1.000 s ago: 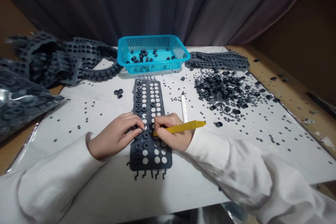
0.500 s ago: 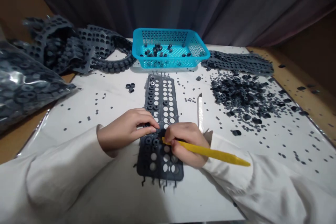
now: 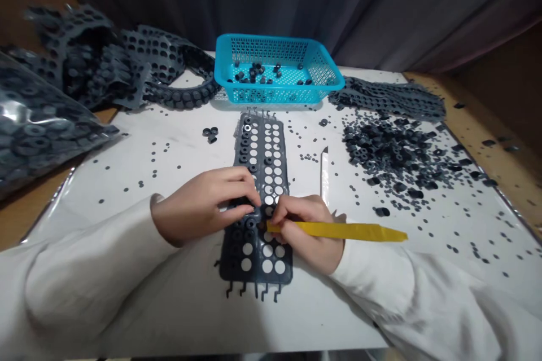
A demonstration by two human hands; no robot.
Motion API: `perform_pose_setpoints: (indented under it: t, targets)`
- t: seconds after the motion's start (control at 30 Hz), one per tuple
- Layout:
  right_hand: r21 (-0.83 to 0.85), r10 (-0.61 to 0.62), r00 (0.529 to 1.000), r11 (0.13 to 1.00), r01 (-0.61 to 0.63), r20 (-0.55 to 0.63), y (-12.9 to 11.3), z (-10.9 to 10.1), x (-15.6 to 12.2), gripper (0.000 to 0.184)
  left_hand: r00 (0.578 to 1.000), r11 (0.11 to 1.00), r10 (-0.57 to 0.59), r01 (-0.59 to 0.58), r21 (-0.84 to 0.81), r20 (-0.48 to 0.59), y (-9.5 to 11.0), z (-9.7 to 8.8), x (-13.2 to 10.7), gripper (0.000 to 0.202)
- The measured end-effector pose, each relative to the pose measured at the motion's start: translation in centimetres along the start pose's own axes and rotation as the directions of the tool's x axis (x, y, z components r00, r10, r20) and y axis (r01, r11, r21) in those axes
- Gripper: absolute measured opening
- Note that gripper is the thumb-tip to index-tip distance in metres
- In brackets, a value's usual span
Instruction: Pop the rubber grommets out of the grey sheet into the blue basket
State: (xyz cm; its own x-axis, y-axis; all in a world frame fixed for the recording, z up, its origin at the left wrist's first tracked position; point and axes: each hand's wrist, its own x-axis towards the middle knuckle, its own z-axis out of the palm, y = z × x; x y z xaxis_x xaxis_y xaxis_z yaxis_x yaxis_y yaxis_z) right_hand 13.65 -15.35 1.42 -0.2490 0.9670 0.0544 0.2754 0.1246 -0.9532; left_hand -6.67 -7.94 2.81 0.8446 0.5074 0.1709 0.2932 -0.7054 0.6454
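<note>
A long black rubber sheet [image 3: 263, 149] full of round holes lies lengthwise in front of me, with several rings still in it. My left hand [image 3: 207, 203] presses down on the sheet's left side, its fingers curled together over a ring. My right hand [image 3: 307, 228] is closed round a yellow-handled tool [image 3: 351, 231], whose tip is hidden under my fingers at the middle of the sheet. The handle points to the right.
A turquoise basket [image 3: 277, 70] with several rings stands beyond the sheet. A heap of loose black rings [image 3: 392, 152] lies at the right, with a white knife blade [image 3: 324, 172] beside the sheet. Punched sheets [image 3: 127, 70] and a clear bag of parts [image 3: 34, 135] fill the left.
The yellow handle has swung from pointing up-right to lower right, then level. Both hands have shifted a little along the sheet, and my view has dropped closer.
</note>
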Motion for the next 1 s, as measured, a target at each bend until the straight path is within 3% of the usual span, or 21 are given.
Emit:
perform_pose_setpoints:
  t: [0.2, 0.37, 0.47, 0.7, 0.87, 0.93, 1.0]
  targets:
    - [-0.038, -0.006, 1.0, 0.999, 0.007, 0.022, 0.3, 0.2, -0.1, 0.015, 0.975, 0.98, 0.078, -0.113, 0.162, 0.206, 0.5, -0.4, -0.3, 0.01]
    - [-0.14, -0.059, 0.998, 0.988, 0.064, 0.038, -0.2, 0.4, 0.1, 0.018, 0.975, 0.96, 0.024, -0.085, 0.267, 0.221, 0.8, -0.2, -0.3, 0.01]
    - [-0.187, -0.077, 0.995, 0.979, 0.087, 0.059, -0.5, 0.6, 0.4, 0.021, 0.971, 0.921, 0.037, -0.125, 0.369, 0.236, 1.2, 0.0, -0.4, 0.01]
    - [-0.141, -0.045, 0.997, 0.989, 0.053, 0.059, -0.1, 0.4, 0.7, 0.02, 0.954, 0.685, 0.158, -0.293, 0.667, 0.256, 2.9, 1.5, -0.7, 0.014]
    - [-0.144, -0.055, 0.997, 0.988, 0.063, 0.062, 0.4, 0.4, 0.4, 0.018, 0.893, 0.488, 0.331, -0.439, 0.754, 0.305, 3.5, 1.9, -0.6, 0.022]
    - [-0.168, -0.062, 0.996, 0.983, 0.072, 0.065, 0.3, 0.5, 0.3, 0.018, 0.875, 0.454, 0.371, -0.462, 0.762, 0.31, 3.3, 2.0, -0.6, 0.026]
    - [-0.183, -0.064, 0.996, 0.98, 0.074, 0.061, 0.2, 0.6, 0.3, 0.019, 0.878, 0.474, 0.376, -0.457, 0.753, 0.296, 2.9, 2.1, -0.7, 0.028]
